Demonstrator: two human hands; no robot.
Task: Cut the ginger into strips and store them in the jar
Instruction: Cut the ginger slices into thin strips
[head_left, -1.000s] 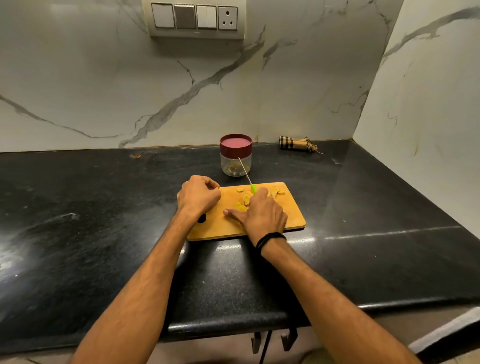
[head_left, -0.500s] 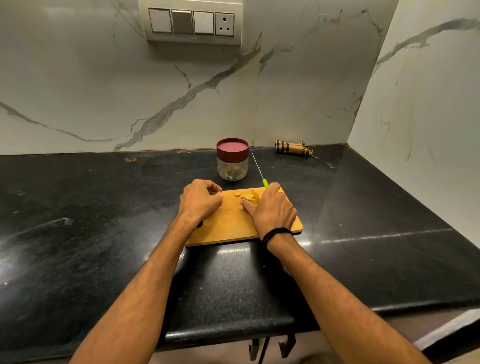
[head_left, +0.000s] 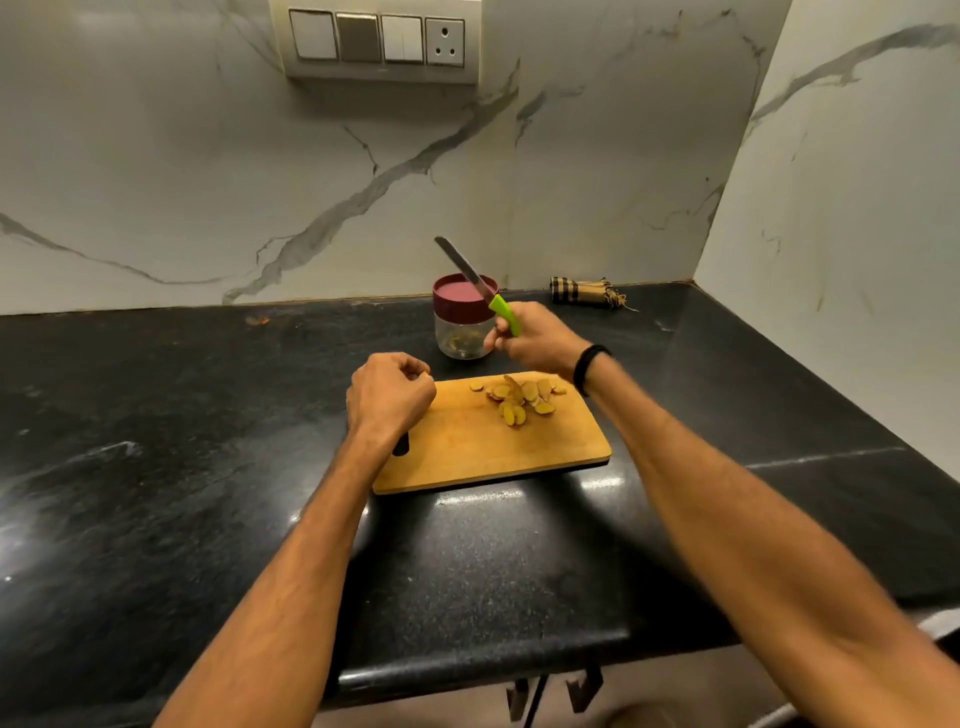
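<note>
Ginger slices (head_left: 519, 401), likely light, stiff and slippery, want pinning flat; right hand (head_left: 537, 340) grips the knife (head_left: 470, 274) handle, left hand (head_left: 389, 396) sits clenched, empty.

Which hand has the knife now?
The right hand, the one with the black wristband: it grips the green-handled knife raised near the red-lidded clear jar. The left hand is a fist at the edge of the wooden cutting board.

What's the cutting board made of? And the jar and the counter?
Cutting board: looks like wood, matte tan with faint grain. Jar: clear body, glass or plastic, can't tell; maroon lid probably plastic. Counter: likely polished black stone, speckled and shiny.
</note>
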